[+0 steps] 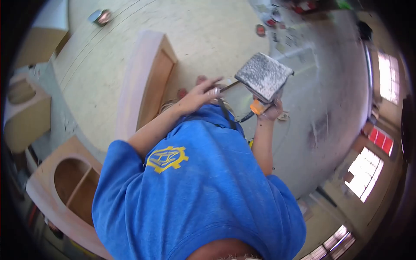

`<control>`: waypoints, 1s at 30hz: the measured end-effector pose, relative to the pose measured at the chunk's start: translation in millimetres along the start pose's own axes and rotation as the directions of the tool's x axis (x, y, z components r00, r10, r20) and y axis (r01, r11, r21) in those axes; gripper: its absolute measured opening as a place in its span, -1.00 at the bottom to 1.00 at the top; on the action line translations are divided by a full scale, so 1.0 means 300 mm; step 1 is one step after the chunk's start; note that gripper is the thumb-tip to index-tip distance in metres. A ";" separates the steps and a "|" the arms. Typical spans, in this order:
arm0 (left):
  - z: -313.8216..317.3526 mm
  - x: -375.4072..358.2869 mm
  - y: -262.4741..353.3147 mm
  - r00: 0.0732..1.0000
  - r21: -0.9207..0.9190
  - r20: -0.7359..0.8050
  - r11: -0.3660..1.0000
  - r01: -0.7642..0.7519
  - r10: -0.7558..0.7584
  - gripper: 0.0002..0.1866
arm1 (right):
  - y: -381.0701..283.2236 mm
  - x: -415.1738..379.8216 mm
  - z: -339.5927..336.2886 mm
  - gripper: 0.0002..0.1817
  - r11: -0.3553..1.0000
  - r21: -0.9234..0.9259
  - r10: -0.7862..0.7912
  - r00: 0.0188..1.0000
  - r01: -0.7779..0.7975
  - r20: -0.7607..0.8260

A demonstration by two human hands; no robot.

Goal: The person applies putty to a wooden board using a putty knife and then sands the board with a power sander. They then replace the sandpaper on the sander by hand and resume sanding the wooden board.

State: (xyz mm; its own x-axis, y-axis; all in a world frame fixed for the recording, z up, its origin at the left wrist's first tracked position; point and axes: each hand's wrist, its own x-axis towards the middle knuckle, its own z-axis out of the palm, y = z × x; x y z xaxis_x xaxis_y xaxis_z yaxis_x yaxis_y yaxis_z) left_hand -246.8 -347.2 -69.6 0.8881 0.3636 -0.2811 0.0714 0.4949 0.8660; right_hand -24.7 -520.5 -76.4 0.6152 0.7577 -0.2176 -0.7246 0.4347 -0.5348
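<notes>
My right hand is wrapped around the orange body of a palm sander, tilted so its square pad faces up. The pad is dark and speckled with pale dust. My left hand hangs in front of my waist, fingers stretched out toward the pad and slightly blurred. Something shiny shows at its fingers. Between these fingers and the pad runs a thin dark rod. A dark hose passes below the sander. Just left of my left hand stands a curved wooden panel piece.
At the left are wooden cabinets with oval openings, one near and one farther off. A metal can sits on the floor at the top left. Several cans and scraps lie at the top. Bright windows line the right wall.
</notes>
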 end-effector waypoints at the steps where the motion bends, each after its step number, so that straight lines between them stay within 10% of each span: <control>1: -0.003 -0.017 0.008 0.989 -0.277 0.054 0.949 0.148 -0.138 -0.32 | 0.027 -0.013 0.023 -0.14 0.996 -0.056 -0.079 0.993 0.074 -0.084; 2: -0.012 -0.034 0.022 0.960 -0.527 0.147 0.803 0.278 -0.236 -0.32 | 0.040 -0.009 0.046 -0.14 0.998 -0.048 -0.048 0.996 0.044 -0.071; 4: -0.009 -0.105 0.055 0.960 -0.397 0.009 0.880 0.259 -0.279 -0.27 | 0.009 -0.003 0.159 -0.05 0.948 -0.312 -0.050 0.998 0.063 0.048; 7: -0.125 -0.260 0.008 0.885 0.161 -0.464 0.985 0.063 0.020 -0.31 | 0.017 0.091 0.391 -0.03 0.696 -0.713 0.135 0.959 0.087 0.248; 10: -0.250 -0.439 -0.045 0.512 0.656 -0.718 0.704 0.272 0.471 -0.44 | 0.120 0.203 0.615 -0.09 0.219 -0.893 0.432 0.781 0.394 0.450; 12: -0.373 -0.548 -0.137 0.284 0.670 -0.742 0.644 0.370 0.608 -0.45 | 0.242 0.259 0.699 -0.12 0.041 -0.789 0.624 0.601 0.613 0.499; 14: -0.412 -0.648 -0.178 0.158 0.550 -0.821 0.685 0.478 0.549 -0.44 | 0.371 0.282 0.749 -0.17 0.081 -0.509 0.761 0.277 0.857 0.587; 20: -0.391 -0.865 -0.380 -0.206 0.131 -0.852 0.577 0.806 0.482 -0.29 | 0.569 0.445 0.754 -0.26 0.228 -0.221 0.896 -0.115 0.948 0.429; 26: -0.303 -1.066 -0.617 -0.693 -0.546 -0.672 0.456 0.702 0.262 -0.22 | 0.642 0.605 0.791 -0.30 0.203 -0.026 0.925 -0.183 0.979 0.333; 30: -0.318 -1.058 -0.648 -0.677 -0.509 -0.720 0.779 0.368 -0.150 -0.26 | 0.657 0.710 0.891 -0.30 0.024 -0.037 0.973 -0.015 0.999 0.230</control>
State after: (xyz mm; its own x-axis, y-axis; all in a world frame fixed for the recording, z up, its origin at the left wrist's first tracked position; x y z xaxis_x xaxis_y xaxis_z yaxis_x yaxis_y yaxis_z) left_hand -585.8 -483.5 -188.1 -0.9393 0.2475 -0.2375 0.1514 0.9204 0.3605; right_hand -119.5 -143.3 -10.0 -0.7855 0.5238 -0.3296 0.6089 0.7494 -0.2601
